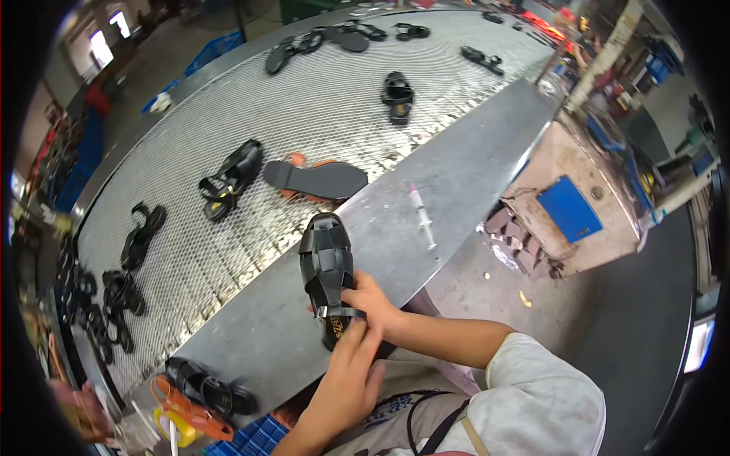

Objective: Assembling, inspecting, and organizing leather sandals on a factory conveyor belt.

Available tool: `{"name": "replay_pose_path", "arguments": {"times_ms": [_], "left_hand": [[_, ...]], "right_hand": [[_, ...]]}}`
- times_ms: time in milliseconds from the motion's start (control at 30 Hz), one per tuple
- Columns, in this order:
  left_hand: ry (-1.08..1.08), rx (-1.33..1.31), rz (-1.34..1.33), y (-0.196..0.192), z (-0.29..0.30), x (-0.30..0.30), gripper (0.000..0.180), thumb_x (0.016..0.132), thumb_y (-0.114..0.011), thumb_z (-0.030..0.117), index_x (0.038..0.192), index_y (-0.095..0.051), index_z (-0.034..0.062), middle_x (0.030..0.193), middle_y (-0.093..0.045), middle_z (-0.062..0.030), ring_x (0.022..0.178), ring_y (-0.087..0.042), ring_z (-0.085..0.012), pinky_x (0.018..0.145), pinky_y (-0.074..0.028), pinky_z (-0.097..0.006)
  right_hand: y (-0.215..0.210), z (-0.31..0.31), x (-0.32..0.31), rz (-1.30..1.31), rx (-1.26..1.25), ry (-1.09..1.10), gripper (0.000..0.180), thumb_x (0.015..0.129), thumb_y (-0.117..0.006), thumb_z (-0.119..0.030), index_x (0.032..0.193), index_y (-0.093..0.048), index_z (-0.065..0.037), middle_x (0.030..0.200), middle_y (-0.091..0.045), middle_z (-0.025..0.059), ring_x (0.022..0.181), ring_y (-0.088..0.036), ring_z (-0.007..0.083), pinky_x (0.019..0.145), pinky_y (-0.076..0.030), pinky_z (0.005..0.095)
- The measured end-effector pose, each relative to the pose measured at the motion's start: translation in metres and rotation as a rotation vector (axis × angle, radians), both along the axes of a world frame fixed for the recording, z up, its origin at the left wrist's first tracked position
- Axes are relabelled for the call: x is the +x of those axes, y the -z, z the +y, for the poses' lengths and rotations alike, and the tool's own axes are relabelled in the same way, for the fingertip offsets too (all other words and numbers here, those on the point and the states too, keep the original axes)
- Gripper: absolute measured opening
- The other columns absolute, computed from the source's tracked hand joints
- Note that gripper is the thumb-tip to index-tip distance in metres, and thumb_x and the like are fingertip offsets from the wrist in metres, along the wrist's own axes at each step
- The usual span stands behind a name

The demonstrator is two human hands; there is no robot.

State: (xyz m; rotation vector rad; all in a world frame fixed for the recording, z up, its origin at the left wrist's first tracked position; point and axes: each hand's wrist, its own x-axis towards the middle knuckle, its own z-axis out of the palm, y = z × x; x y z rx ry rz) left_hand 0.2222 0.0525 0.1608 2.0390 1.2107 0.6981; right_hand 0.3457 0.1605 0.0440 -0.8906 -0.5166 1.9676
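A black woven-strap sandal (pixel 326 262) is held up above the grey metal ledge, its toe pointing away from me. My right hand (pixel 376 305) grips it from the right side near the heel, with the fingers partly hidden behind it. Over the heel end, the fingers of my left hand (pixel 351 372) are closed at the ankle strap (pixel 340 311), close to its small buckle. Gold lettering marks the insole under the strap. Beyond the held sandal, a sandal with orange straps (pixel 323 180) lies sole up on the mesh belt.
The wide mesh belt (pixel 304 114) carries several black sandals, one of them nearby (pixel 232 178). A syringe with a pink tip (pixel 420 216) lies on the metal ledge (pixel 464 152). Black and orange sandals (pixel 205 391) rest at lower left. A worn machine housing (pixel 589 190) stands right.
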Motion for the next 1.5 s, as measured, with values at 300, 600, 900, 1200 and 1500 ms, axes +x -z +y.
{"name": "replay_pose_path", "arguments": {"times_ms": [300,600,900,1200,1500], "left_hand": [[-0.329,-0.879,-0.940,0.071,-0.049,-0.096,0.076,0.099,-0.079,0.032,0.158,-0.046,-0.0012,0.140,-0.065,-0.0157,0.121,-0.066,-0.0242,0.100,-0.060,-0.039],[-0.637,-1.025,-0.973,0.235,-0.149,-0.217,0.034,0.100,-0.076,0.014,0.128,-0.071,-0.0056,0.114,-0.077,-0.0095,0.104,-0.070,-0.0148,0.095,-0.056,-0.031],[-0.768,-1.106,-1.389,0.282,-0.195,-0.271,0.040,0.107,-0.069,0.018,0.136,-0.060,-0.0071,0.121,-0.072,-0.0174,0.101,-0.075,-0.0286,0.076,-0.067,-0.047],[-0.701,-1.073,-1.320,0.278,-0.194,-0.261,0.039,0.109,-0.067,0.021,0.136,-0.061,-0.0052,0.115,-0.071,-0.0137,0.087,-0.073,-0.0231,0.063,-0.065,-0.037],[-0.405,-0.944,-0.828,0.269,-0.197,-0.259,0.047,0.103,-0.077,0.031,0.135,-0.065,-0.0014,0.109,-0.073,-0.0087,0.092,-0.070,-0.0136,0.071,-0.059,-0.028]], "right_hand": [[-0.043,-0.038,0.059,-0.729,0.670,-1.090,0.051,0.094,-0.073,-0.021,0.138,-0.060,0.001,0.113,-0.074,0.0260,0.104,-0.073,0.0397,0.092,-0.055,0.0454],[0.057,-0.109,-0.056,-0.993,0.361,-1.005,0.031,0.098,-0.078,-0.025,0.112,-0.072,0.002,0.089,-0.077,0.0129,0.080,-0.073,0.0191,0.076,-0.057,0.0348],[0.103,-0.146,-0.129,-1.123,0.572,-0.573,0.020,0.101,-0.079,-0.021,0.100,-0.074,-0.001,0.082,-0.072,0.0068,0.073,-0.065,0.0115,0.068,-0.052,0.0285],[0.072,-0.105,-0.139,-1.290,0.825,-0.911,0.019,0.104,-0.072,-0.021,0.101,-0.071,-0.002,0.070,-0.063,0.0168,0.064,-0.066,0.0250,0.063,-0.051,0.0395],[0.048,-0.123,-0.188,-1.134,0.673,-1.705,0.047,0.109,-0.059,-0.044,0.119,-0.068,0.001,0.098,-0.075,0.0237,0.095,-0.075,0.0404,0.085,-0.057,0.0462]]}}
